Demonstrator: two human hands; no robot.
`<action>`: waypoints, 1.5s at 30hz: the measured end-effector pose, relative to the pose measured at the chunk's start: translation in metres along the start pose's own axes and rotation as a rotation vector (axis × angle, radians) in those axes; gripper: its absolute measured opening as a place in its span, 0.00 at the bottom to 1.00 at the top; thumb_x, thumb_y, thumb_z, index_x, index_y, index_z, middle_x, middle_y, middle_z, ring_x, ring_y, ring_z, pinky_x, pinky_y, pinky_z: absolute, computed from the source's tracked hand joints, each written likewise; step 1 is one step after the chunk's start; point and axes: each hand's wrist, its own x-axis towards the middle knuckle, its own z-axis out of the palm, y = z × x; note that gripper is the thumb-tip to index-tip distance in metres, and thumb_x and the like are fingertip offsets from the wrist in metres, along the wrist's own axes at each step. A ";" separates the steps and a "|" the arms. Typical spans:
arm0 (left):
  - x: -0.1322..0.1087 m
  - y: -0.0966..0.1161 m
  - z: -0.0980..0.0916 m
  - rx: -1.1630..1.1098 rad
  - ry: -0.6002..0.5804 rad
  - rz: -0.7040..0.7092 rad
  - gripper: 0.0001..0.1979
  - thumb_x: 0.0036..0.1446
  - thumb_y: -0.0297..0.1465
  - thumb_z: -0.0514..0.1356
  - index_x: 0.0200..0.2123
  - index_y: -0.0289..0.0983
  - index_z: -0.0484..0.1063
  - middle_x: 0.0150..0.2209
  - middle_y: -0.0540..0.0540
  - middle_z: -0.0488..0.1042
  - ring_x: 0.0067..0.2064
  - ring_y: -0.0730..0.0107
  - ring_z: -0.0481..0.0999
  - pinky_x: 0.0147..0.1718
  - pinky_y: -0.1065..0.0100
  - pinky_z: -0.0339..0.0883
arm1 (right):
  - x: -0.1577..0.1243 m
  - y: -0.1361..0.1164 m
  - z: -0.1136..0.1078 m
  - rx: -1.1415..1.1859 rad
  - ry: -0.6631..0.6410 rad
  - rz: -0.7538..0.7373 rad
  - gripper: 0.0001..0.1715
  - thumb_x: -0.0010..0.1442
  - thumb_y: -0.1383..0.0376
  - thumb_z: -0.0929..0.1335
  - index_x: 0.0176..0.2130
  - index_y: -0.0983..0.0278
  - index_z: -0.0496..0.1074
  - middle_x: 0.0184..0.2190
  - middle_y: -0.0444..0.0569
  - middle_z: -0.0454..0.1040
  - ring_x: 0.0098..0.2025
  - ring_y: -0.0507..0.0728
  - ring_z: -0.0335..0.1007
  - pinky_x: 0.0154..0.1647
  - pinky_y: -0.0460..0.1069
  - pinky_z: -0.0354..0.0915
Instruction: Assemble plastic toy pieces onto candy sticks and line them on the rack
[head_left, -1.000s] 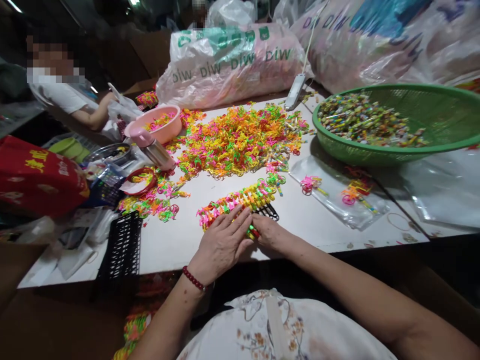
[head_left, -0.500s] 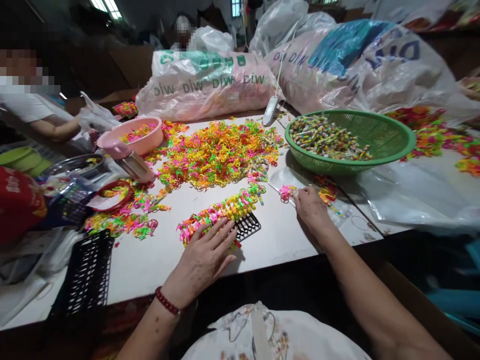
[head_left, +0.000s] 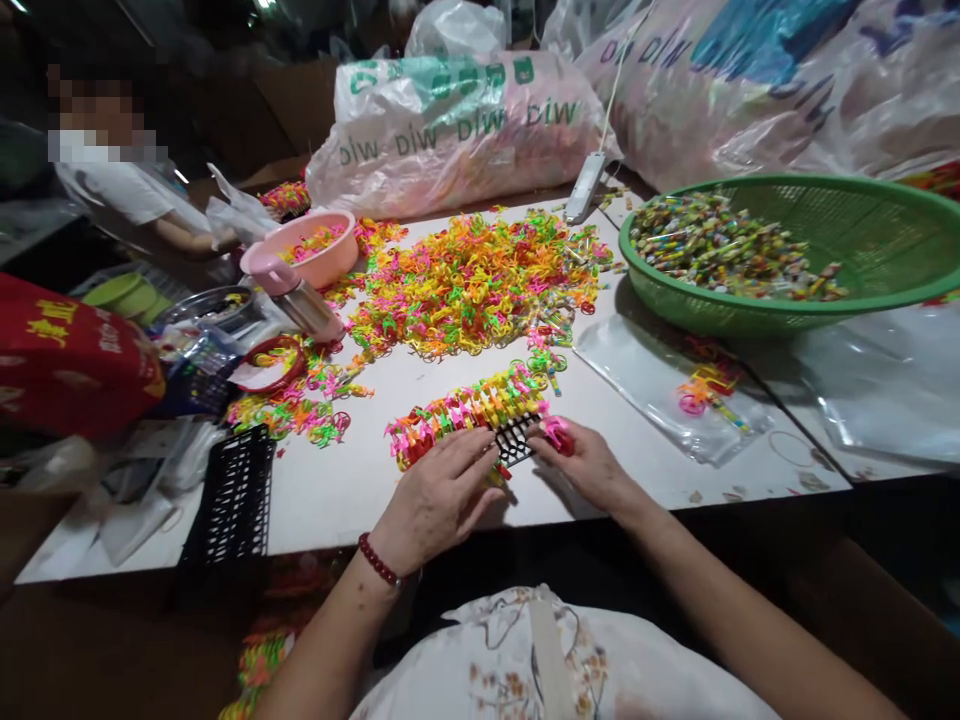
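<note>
A black grid rack (head_left: 516,440) lies on the white table, most of it covered by rows of colourful plastic pieces (head_left: 465,408). My left hand (head_left: 442,490) rests flat over the near side of these rows, fingers stretched out and hiding part of them. At the rack's bare right end, my right hand (head_left: 581,462) pinches a pink and red plastic piece (head_left: 556,434). Behind the rack spreads a large heap of loose plastic pieces (head_left: 465,285). Several pieces (head_left: 705,388) lie on clear plastic bags (head_left: 645,385) to the right.
A green basket (head_left: 765,300) of wrapped candies stands at the right. At the left are a pink basin (head_left: 337,250), a flask (head_left: 296,300), a red bowl (head_left: 274,385) and black racks (head_left: 236,495). Large sacks (head_left: 450,150) line the back; a person (head_left: 142,190) works at far left.
My right hand has moved left from beside the clear bags to the rack's right end, carrying the pink piece. My left hand stays on the rows. The camera view has shifted right.
</note>
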 end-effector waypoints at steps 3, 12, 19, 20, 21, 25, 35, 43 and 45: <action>0.000 0.000 0.000 -0.012 0.013 -0.005 0.21 0.63 0.31 0.57 0.58 0.34 0.64 0.61 0.37 0.67 0.63 0.59 0.64 0.62 0.52 0.62 | -0.001 -0.007 0.025 0.041 -0.060 -0.138 0.13 0.62 0.57 0.67 0.39 0.63 0.74 0.36 0.49 0.75 0.38 0.56 0.71 0.41 0.51 0.68; 0.000 0.001 0.000 -0.030 -0.004 -0.046 0.23 0.63 0.33 0.57 0.61 0.36 0.62 0.63 0.37 0.63 0.63 0.57 0.63 0.61 0.52 0.64 | 0.003 0.010 0.048 -0.108 -0.140 -0.352 0.06 0.62 0.65 0.65 0.39 0.63 0.71 0.34 0.50 0.75 0.35 0.55 0.70 0.37 0.49 0.67; -0.002 0.001 0.000 -0.023 -0.020 -0.055 0.28 0.63 0.34 0.56 0.65 0.36 0.56 0.64 0.36 0.60 0.65 0.56 0.61 0.61 0.53 0.63 | 0.008 0.003 0.037 -0.200 -0.299 -0.373 0.11 0.59 0.73 0.64 0.43 0.64 0.70 0.40 0.52 0.75 0.42 0.57 0.71 0.44 0.49 0.66; -0.002 0.000 -0.001 -0.013 -0.029 -0.056 0.28 0.63 0.35 0.56 0.65 0.35 0.55 0.65 0.36 0.60 0.65 0.57 0.60 0.62 0.54 0.62 | 0.009 0.002 0.036 -0.205 -0.319 -0.366 0.13 0.59 0.74 0.65 0.44 0.65 0.70 0.41 0.52 0.75 0.42 0.57 0.70 0.45 0.49 0.66; -0.001 0.000 -0.001 0.002 -0.041 -0.057 0.28 0.64 0.35 0.56 0.65 0.35 0.55 0.65 0.36 0.59 0.66 0.57 0.59 0.62 0.55 0.61 | 0.010 0.001 0.035 -0.214 -0.332 -0.358 0.14 0.58 0.74 0.65 0.44 0.65 0.70 0.40 0.52 0.75 0.41 0.56 0.70 0.44 0.49 0.65; 0.003 0.003 -0.001 0.105 -0.129 -0.035 0.32 0.64 0.42 0.54 0.67 0.36 0.52 0.69 0.39 0.52 0.69 0.57 0.52 0.65 0.53 0.54 | 0.014 0.005 0.038 -0.262 -0.321 -0.316 0.14 0.54 0.78 0.64 0.39 0.66 0.71 0.36 0.51 0.73 0.37 0.56 0.68 0.40 0.48 0.65; 0.010 0.003 0.009 0.293 -0.105 0.012 0.33 0.63 0.42 0.55 0.67 0.34 0.53 0.68 0.40 0.54 0.68 0.55 0.55 0.65 0.53 0.51 | -0.004 0.012 0.014 -0.290 -0.130 -0.342 0.13 0.61 0.70 0.65 0.46 0.63 0.72 0.41 0.51 0.75 0.43 0.56 0.71 0.46 0.50 0.67; 0.008 -0.001 0.009 0.327 -0.138 0.071 0.35 0.61 0.42 0.58 0.67 0.37 0.52 0.69 0.39 0.49 0.69 0.51 0.53 0.63 0.51 0.54 | -0.026 0.054 -0.152 -1.058 0.504 0.143 0.13 0.65 0.63 0.62 0.42 0.68 0.73 0.42 0.60 0.71 0.45 0.63 0.68 0.46 0.54 0.64; 0.008 -0.002 0.008 0.339 -0.141 0.087 0.33 0.61 0.41 0.58 0.66 0.41 0.55 0.69 0.41 0.50 0.68 0.50 0.54 0.63 0.49 0.54 | -0.029 0.060 -0.170 -1.152 0.448 0.262 0.12 0.65 0.63 0.63 0.38 0.68 0.73 0.42 0.60 0.70 0.43 0.62 0.68 0.43 0.53 0.64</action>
